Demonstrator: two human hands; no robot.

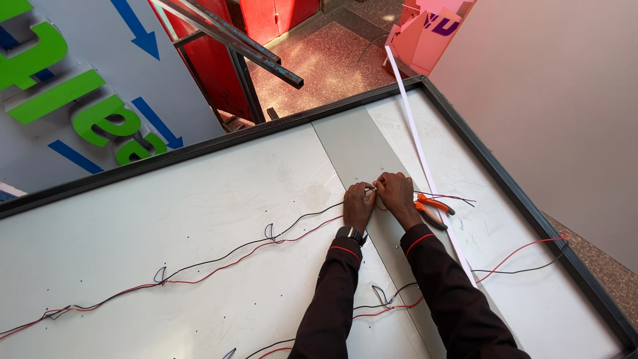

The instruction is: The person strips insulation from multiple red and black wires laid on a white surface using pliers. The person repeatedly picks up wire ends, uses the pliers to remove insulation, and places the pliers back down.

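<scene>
Both hands, left (359, 206) and right (396, 193), pinch wire ends (373, 189) together on the panel (199, 213)

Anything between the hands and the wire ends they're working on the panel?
Nothing visible. The left hand and right hand already meet at the red and black wires, fingertips pinching the ends between them. The orange pliers lie beside the right hand, clear of the joint.

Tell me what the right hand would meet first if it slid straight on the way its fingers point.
The right hand points left toward the left hand; their fingertips already meet at the wire ends, so it would press into the left hand's fingers first.
</scene>
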